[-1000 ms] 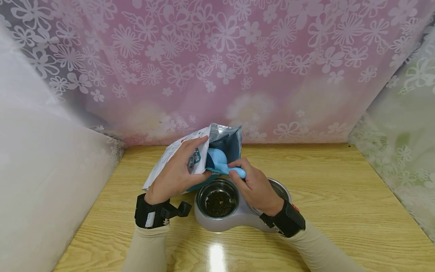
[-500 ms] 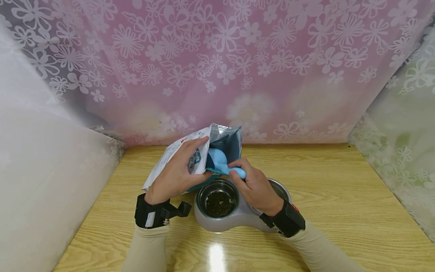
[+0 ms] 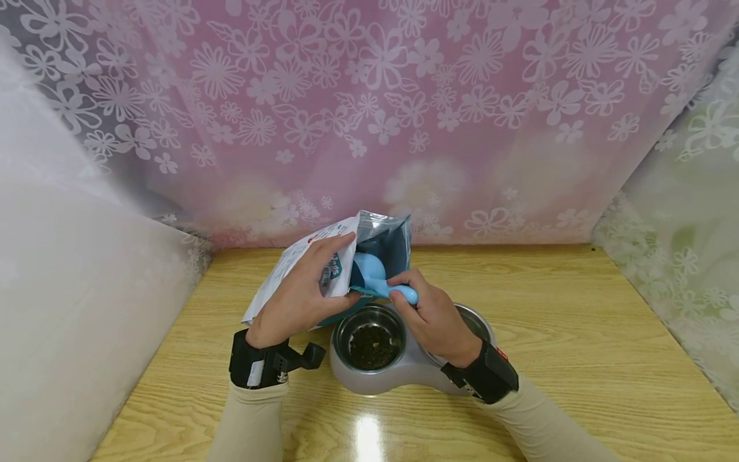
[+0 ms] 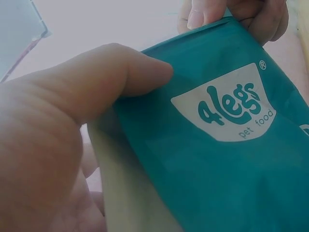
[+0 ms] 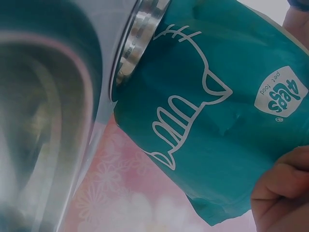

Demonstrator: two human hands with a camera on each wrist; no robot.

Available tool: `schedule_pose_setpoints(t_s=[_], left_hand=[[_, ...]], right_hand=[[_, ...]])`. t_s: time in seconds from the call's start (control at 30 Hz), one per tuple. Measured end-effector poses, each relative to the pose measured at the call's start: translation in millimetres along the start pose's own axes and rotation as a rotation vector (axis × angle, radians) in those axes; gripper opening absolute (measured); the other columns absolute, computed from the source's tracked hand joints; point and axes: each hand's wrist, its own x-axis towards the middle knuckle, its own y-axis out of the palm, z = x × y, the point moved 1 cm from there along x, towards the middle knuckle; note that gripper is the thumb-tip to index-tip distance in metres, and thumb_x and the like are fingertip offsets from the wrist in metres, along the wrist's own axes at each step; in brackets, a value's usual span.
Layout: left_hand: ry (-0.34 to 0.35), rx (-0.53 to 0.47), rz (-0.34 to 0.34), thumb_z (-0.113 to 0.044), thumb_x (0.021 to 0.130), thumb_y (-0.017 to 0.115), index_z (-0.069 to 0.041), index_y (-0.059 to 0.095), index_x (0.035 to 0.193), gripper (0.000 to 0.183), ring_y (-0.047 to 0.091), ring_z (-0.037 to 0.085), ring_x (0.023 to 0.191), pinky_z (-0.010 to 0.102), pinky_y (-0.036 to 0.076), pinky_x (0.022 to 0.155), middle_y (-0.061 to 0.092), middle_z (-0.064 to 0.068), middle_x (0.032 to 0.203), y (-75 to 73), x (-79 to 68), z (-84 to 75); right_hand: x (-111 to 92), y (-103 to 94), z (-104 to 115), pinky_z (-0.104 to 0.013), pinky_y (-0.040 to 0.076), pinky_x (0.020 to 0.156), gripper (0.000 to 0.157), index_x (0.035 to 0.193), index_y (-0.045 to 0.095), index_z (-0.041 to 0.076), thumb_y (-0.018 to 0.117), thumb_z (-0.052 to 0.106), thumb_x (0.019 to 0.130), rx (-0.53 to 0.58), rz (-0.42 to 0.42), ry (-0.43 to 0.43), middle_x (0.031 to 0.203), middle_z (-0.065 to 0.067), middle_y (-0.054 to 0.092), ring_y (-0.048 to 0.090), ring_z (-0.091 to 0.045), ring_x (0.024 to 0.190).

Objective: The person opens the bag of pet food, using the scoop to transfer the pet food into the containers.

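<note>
My left hand [image 3: 297,295] grips a white and teal pet food bag [image 3: 285,266] near its mouth, thumb on the teal side and fingers on the white side. The bag leans over with its silvery mouth toward the right. In the head view, a light blue scoop [image 3: 369,264] sits partly inside that mouth, its bowl end half hidden by the bag wall. My right hand [image 3: 441,321] pinches the scoop's handle between thumb and fingers. A "4legs pet food" label shows on the teal face [image 4: 207,164] in the left wrist view.
Below the bag stands a grey double feeder [image 3: 375,384]. Its left steel bowl [image 3: 342,340] holds dark brown kibble; its right steel bowl [image 3: 476,321] is partly covered by my right hand. A wooden tabletop [image 3: 577,333] spreads around, with flowered curtains [image 3: 375,128] behind.
</note>
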Motion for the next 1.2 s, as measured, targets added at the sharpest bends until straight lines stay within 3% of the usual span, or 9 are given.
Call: schedule_pose_setpoints(t_s=[0.3, 0.53, 1.2], left_hand=[[0.021, 0.042, -0.014, -0.034, 0.082, 0.075, -0.026, 0.032, 0.151, 0.081, 0.035, 0.017, 0.13, 0.04, 0.035, 0.101, 0.034, -0.004, 0.146, 11.2, 1.8, 35.2], [-0.001, 0.013, -0.006, -0.014, 0.082, 0.075, -0.007, 0.038, 0.147, 0.075, 0.037, 0.025, 0.127, 0.043, 0.035, 0.102, 0.038, 0.01, 0.142, 0.5, -0.1, -1.0], [0.009, -0.004, -0.01, -0.015, 0.08, 0.076, -0.008, 0.038, 0.147, 0.077, 0.037, 0.027, 0.128, 0.045, 0.033, 0.102, 0.037, 0.01, 0.143, 2.2, -0.1, 3.9]], right_hand=[[0, -0.5, 0, -0.026, 0.035, 0.052, 0.017, 0.118, 0.05, 0.017, 0.047, 0.023, 0.103, 0.013, -0.007, 0.006, 0.072, 0.005, 0.039, 0.036, -0.009, 0.056], [0, -0.4, 0, -0.025, 0.034, 0.054, 0.018, 0.12, 0.05, 0.014, 0.049, 0.016, 0.102, 0.025, 0.016, 0.018, 0.073, 0.002, 0.039, 0.036, -0.011, 0.058], [-1, 1.1, -2, -0.026, 0.035, 0.053, 0.017, 0.119, 0.049, 0.015, 0.046, 0.022, 0.103, 0.034, 0.012, -0.003, 0.072, 0.003, 0.039, 0.037, -0.01, 0.057]])
